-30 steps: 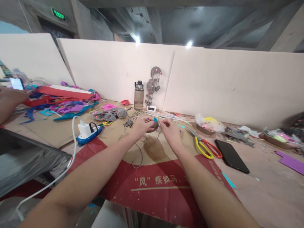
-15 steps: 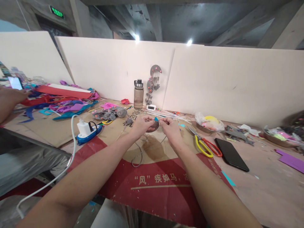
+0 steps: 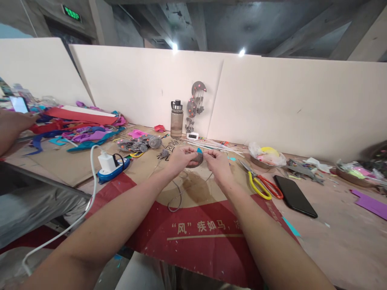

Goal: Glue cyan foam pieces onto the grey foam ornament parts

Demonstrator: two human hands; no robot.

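Note:
My left hand [image 3: 183, 160] is closed on a small rounded grey felt piece [image 3: 198, 160], held above the cardboard. A little teal scrap [image 3: 199, 150] stands up at the piece's top edge, between my two hands. Close on the right, my right hand [image 3: 217, 162] is pinched, its fingertips at the edge of the felt; what lies between them is too small to make out. A grey cord [image 3: 178, 197] curls on the cardboard [image 3: 199, 249] below my hands. Left of them lies a small grey felt bundle [image 3: 165, 154].
Scissors [image 3: 262, 183] and a black phone [image 3: 294, 196] lie to the right. A bottle [image 3: 177, 121], a small clock [image 3: 192, 136] and white strips [image 3: 214, 146] are behind. Leftward sit a blue power strip [image 3: 113, 171], coloured felt [image 3: 87, 133] and another person's hand [image 3: 15, 125].
The grey felt piece has tilted slightly, so more of its face shows between my hands. Both hands stay in nearly the same place.

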